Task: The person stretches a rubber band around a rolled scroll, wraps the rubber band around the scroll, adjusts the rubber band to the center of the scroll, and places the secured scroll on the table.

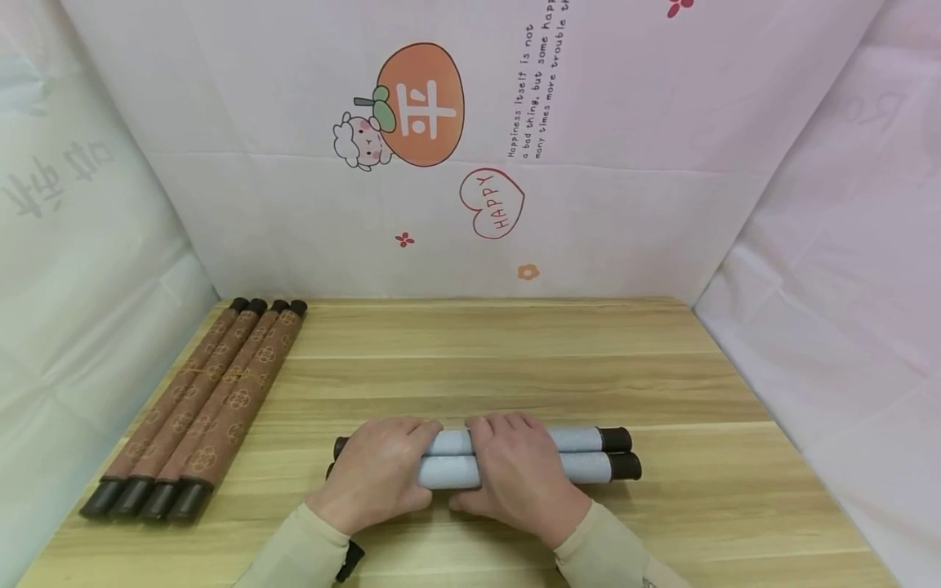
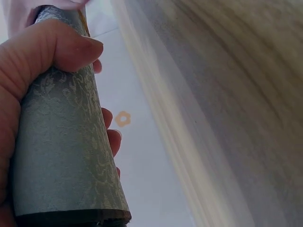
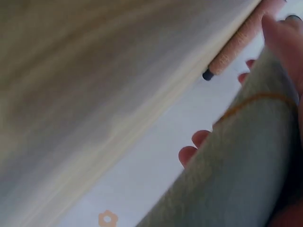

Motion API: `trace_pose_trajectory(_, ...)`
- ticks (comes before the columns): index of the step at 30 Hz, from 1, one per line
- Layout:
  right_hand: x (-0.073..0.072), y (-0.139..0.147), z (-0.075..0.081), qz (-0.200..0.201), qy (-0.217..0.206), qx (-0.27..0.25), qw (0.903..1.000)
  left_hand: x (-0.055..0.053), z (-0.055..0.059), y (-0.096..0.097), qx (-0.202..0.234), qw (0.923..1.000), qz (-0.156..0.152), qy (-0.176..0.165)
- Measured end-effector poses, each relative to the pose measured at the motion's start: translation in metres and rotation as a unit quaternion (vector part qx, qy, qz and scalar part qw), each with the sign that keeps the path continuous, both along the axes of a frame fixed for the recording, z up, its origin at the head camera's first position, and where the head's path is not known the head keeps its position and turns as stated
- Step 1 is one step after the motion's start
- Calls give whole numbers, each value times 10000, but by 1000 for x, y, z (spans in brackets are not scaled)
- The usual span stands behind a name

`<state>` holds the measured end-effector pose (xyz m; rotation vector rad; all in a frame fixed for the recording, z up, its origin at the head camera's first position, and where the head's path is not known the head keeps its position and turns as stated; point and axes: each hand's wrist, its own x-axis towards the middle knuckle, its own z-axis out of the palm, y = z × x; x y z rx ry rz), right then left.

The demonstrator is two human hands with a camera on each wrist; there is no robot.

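Observation:
Two pale blue-grey rolled scrolls (image 1: 450,472) with black end knobs lie side by side, crosswise in front of me. My left hand (image 1: 382,469) grips them left of the middle, its thumb on the near side and fingers over the far side. Close beside it, my right hand (image 1: 518,474) holds the same pair right of the middle. In the left wrist view, the thumb presses along a patterned scroll (image 2: 61,142), and fingertips show past its far edge. The right wrist view shows an orange cord (image 3: 258,96) around the scroll (image 3: 236,161), with fingertips curled beneath.
Several brown flower-patterned scrolls (image 1: 241,398) with black knobs lie in a slanted row on the left of the wooden table (image 1: 515,351). White printed cloth (image 1: 294,220) walls the table at the back and both sides.

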<state>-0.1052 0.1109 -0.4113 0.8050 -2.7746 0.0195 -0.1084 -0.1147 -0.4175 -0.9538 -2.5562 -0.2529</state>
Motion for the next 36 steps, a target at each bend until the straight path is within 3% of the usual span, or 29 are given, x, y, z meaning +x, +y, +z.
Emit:
trace_pose_trajectory(3,-1,9,7,-3,-341,-122,9993,0,0,-2,5,10000,31,-34)
trace_pose_trajectory(7,-4,21,13,-86,-402,-147,9990,-1,1,-4,33,9999,100,-50)
trace_pose_trajectory(13,-6,27,7,-92,94,102,9999,-1,2,-5,74,9999,96,2)
trace_pose_trajectory(22,-3,15,-5,37,657,-30,9978,1,2,0,114,9999,-2,118)
trace_pose_trajectory(36,0,4,-6,-20,801,51,9968,4,1,4,93,9998,89,136)
